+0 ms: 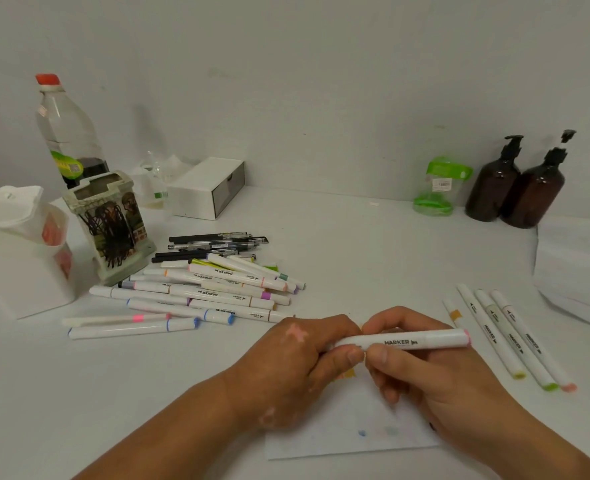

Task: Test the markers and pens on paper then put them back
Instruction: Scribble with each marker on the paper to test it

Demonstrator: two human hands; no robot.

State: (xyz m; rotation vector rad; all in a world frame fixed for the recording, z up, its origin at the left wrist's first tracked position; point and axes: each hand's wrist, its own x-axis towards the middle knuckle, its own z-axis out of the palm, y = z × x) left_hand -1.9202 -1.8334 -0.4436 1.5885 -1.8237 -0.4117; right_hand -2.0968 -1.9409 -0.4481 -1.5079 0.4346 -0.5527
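On the white table (355, 244), a pile of markers (214, 289) lay at left beside the pen holder (113, 230), with black pens (214, 244) along its far edge. A paper sheet (349, 434) with faint colour dots sat beneath both hands. Four markers (508, 337) lay in a row at right, well apart from the pile.

The left hand (297, 362) had its fingers curled round the left end of the held marker (407, 341). The right hand (421, 372) pinched the barrel between thumb and curled fingers. The held marker was roughly level above the paper's far part. Whether its cap was seated could not be told.

Judged risk: a sudden cap release would jerk the hands apart. That could knock the row at right into rolling, or drag a wet tip across skin or table.
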